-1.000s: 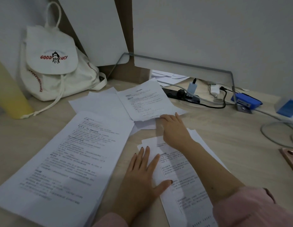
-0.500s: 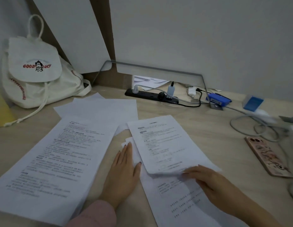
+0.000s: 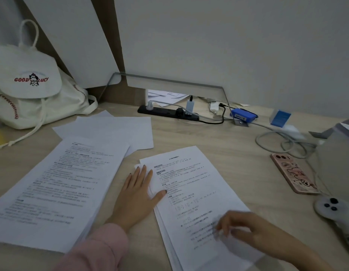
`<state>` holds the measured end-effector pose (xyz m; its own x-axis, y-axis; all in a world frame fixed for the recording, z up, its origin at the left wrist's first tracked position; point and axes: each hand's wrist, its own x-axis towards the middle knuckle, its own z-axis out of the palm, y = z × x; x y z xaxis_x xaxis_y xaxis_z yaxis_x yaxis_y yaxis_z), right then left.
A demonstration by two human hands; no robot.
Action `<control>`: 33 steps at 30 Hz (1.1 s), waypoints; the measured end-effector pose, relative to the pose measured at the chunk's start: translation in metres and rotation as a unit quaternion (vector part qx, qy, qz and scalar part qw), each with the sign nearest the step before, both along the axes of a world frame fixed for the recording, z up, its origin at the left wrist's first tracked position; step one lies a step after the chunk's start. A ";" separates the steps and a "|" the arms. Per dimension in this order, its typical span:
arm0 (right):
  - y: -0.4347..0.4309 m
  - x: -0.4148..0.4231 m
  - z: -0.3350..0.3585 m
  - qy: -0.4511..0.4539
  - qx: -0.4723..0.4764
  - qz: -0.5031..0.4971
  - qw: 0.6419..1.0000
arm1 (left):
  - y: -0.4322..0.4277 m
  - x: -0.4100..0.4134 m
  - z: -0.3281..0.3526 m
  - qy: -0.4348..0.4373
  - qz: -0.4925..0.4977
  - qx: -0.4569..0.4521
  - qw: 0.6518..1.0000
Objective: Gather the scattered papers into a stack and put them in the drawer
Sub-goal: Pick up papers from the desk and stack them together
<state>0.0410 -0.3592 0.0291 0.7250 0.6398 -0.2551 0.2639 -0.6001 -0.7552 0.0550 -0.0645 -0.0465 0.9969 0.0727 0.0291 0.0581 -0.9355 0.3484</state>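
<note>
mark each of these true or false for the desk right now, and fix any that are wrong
1. The left hand lies flat at the left edge of the small paper stack. True.
2. The phone lies on top of the big paper stack. False: it lies on the bare desk at the right, apart from the papers.
3. The white backpack stands at the back left against the wall. True.
4. The right hand holds the power strip. False: it rests on the small paper stack's lower part.
5. Blank sheets lie behind the big paper stack. True.
</note>
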 end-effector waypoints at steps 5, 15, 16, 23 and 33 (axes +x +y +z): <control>0.014 0.042 -0.012 -0.110 -0.075 -0.271 0.953 | 0.002 -0.004 0.005 0.039 -0.028 0.017 0.999; 0.095 0.108 0.005 -0.142 -0.171 -0.230 0.947 | 0.012 -0.002 0.002 -0.011 -0.047 0.004 0.999; 0.113 0.117 0.006 -0.132 -0.137 -0.224 0.956 | 0.012 -0.001 0.000 -0.011 -0.046 0.007 0.999; 0.236 0.170 -0.013 -0.117 -0.069 -0.143 0.980 | 0.014 0.001 -0.006 -0.039 -0.060 0.034 0.997; 0.272 0.194 -0.031 -0.272 -0.196 0.049 0.941 | 0.013 0.005 -0.017 -0.042 -0.058 0.066 0.995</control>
